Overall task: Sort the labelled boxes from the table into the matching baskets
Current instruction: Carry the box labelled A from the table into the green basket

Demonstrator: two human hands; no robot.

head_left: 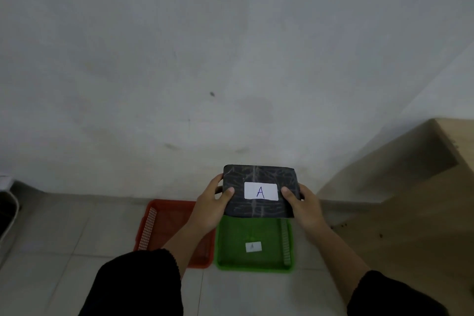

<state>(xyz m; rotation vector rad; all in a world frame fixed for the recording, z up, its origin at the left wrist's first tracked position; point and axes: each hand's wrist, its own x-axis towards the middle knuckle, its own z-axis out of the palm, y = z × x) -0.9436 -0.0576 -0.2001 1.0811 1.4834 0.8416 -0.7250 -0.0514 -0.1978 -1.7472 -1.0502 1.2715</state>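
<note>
Grey plaster wall behind, pale tiled floor (256, 295) below, corner of a wooden desk (423, 161) at right. Dark wrapped box (259, 206), white label (261, 191) marked "A", held level in the air between both hands, directly above the far edge of the green basket (223, 238). Left hand (213, 206) clasped on the box's left end, thumb on the top face; right hand (305, 206) clasped on the right end, thumb likewise on top, remaining fingers hidden beneath. Green basket on the floor, bearing its own small label (253, 246), apparently also "A" though blurred; red basket (164, 223) touching or just beside it on the left, its label not visible. Box judged rigid and fairly light: flat faces, no sag. Wrapping creased, possibly slick, hence the grip at opposite short ends with thumbs pressing down. Placement judged imminent: lowering straight into the green basket, kept level and clear of the rim.
</note>
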